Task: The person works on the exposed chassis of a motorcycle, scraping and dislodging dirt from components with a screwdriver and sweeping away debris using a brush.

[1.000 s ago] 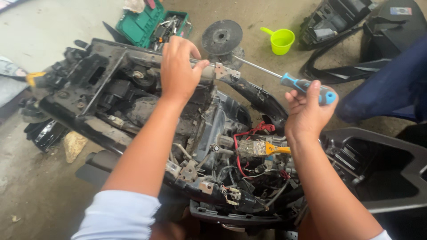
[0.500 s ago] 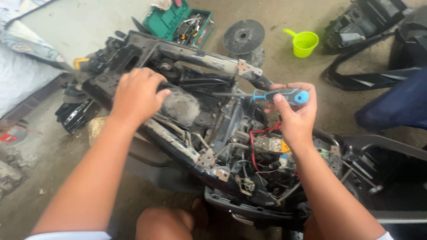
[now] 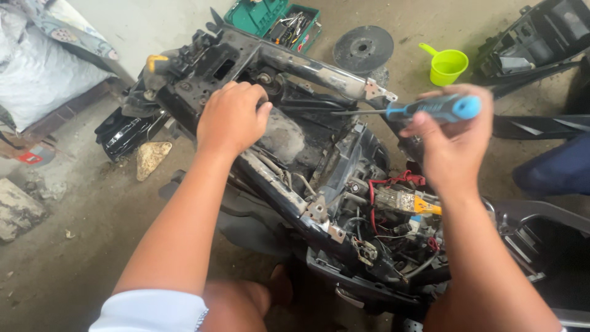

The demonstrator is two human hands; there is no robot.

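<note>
A stripped scooter frame [image 3: 319, 74] lies on the concrete floor, with exposed red wiring [image 3: 393, 184] and black plastic parts. My left hand [image 3: 230, 117] rests closed on the dark inner part of the frame near its left rail. My right hand [image 3: 452, 138] grips a blue-handled screwdriver [image 3: 430, 109], held level, its metal shaft pointing left toward the frame's middle. Whether the tip touches anything I cannot tell.
A green open toolbox [image 3: 273, 18] with tools sits at the back. A dark round disc [image 3: 364, 48] and a lime-green scoop cup [image 3: 447, 64] lie beyond the frame. Black body panels [image 3: 528, 43] are at the right. A stone [image 3: 150, 157] and a grey sack [image 3: 43, 67] lie left.
My left hand has moved from the upper frame rail down to the inner part. My right hand swung the screwdriver level, pointing left. The view has shifted closer.
</note>
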